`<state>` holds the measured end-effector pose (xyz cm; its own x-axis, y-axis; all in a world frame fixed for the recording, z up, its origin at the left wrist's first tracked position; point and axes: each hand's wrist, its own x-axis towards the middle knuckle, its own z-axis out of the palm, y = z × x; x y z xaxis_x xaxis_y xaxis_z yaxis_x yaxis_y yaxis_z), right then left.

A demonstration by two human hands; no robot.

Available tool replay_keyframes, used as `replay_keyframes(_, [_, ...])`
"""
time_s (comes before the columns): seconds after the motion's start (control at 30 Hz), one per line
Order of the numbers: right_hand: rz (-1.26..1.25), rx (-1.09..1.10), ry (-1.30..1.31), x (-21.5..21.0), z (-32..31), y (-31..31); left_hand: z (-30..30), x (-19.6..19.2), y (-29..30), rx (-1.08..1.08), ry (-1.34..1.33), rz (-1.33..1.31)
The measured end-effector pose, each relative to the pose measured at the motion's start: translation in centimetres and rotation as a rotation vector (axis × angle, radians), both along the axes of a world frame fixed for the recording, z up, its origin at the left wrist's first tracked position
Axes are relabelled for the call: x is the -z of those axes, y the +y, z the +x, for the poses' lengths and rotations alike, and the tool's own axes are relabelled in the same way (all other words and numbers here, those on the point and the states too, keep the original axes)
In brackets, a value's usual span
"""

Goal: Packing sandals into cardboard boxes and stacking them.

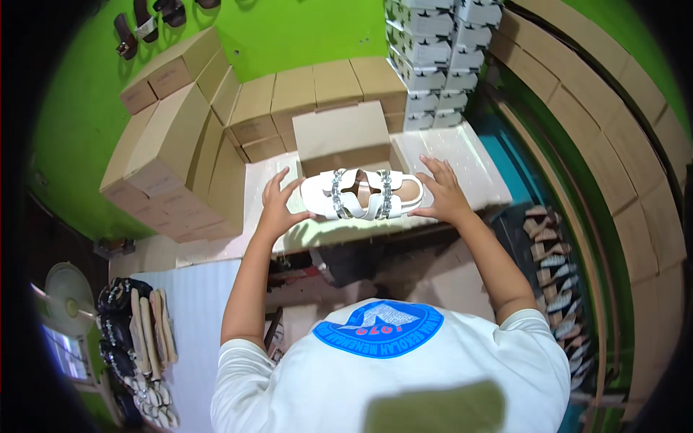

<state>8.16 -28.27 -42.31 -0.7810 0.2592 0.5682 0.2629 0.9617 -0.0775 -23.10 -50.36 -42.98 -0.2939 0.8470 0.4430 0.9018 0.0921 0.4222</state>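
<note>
White sandals (372,211) with crossing straps and bands of clear sparkling stones lie lengthwise between my two hands, just in front of an open brown cardboard box (342,133). They look like a pair laid together, though the overlap makes this hard to tell. My left hand (277,207) grips their left end, its thumb along the near edge and fingers spread beyond. At the other end, my right hand (444,193) holds them with its thumb at the near side and fingers raised apart. The sandals partly cover the box's front.
Closed brown boxes (317,90) line the back of the pale worktable (473,169), with a taller stack (173,159) at left. White patterned boxes (426,68) rise behind at right. Heeled shoes (556,281) stand on the right; more footwear (137,332) lies at lower left near a fan (70,299).
</note>
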Motion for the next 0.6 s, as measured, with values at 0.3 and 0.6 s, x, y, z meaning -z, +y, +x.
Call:
replay_keyframes(0.3, [-0.218,-0.037,-0.346,3.3,-8.7,12.1,-4.7,3.8,8.7,-0.182,-0.032,-0.319])
replay_keyframes(0.6, [-0.481,0.091,-0.348,7.8,-8.5,12.7,-5.2,7.5,7.3,-0.292,-0.136,-0.454])
